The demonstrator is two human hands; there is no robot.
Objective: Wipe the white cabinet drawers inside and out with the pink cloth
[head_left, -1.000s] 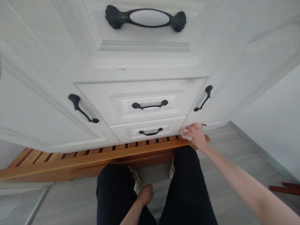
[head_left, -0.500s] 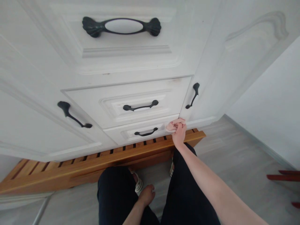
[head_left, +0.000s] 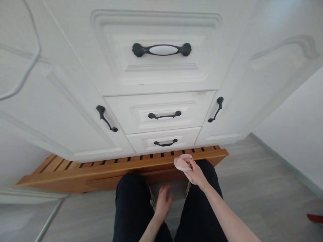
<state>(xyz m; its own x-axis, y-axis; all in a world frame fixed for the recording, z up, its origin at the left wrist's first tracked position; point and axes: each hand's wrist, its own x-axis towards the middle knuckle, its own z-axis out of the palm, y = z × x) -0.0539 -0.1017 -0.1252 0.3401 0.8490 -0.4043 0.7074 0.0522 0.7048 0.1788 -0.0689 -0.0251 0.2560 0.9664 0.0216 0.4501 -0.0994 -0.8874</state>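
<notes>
My right hand [head_left: 195, 173] is closed on a pale pink cloth [head_left: 183, 162], in front of the wooden slatted bench and apart from the drawers. Between my knees hovers my left hand [head_left: 164, 201], fingers apart and holding nothing. Ahead stands a white cabinet with a bottom drawer [head_left: 141, 142], a middle drawer [head_left: 138, 124] and a larger top drawer [head_left: 118, 80]. Each drawer is closed and carries a dark handle, such as the top handle [head_left: 163, 50]. A faint brownish mark [head_left: 202, 93] shows at the middle drawer's upper right edge.
The cabinet rests on the slatted wooden bench [head_left: 101, 173]. Doors with dark handles flank the drawers: a left handle [head_left: 107, 118] and a right handle [head_left: 216, 109]. A white wire-like loop [head_left: 35, 58] hangs at upper left. A red wooden piece [head_left: 315, 218] lies at the right edge.
My right hand has drawn the cloth back from the bottom drawer's right end toward me. My left hand has risen and its fingers have spread. The view has shifted, showing more of the top drawer.
</notes>
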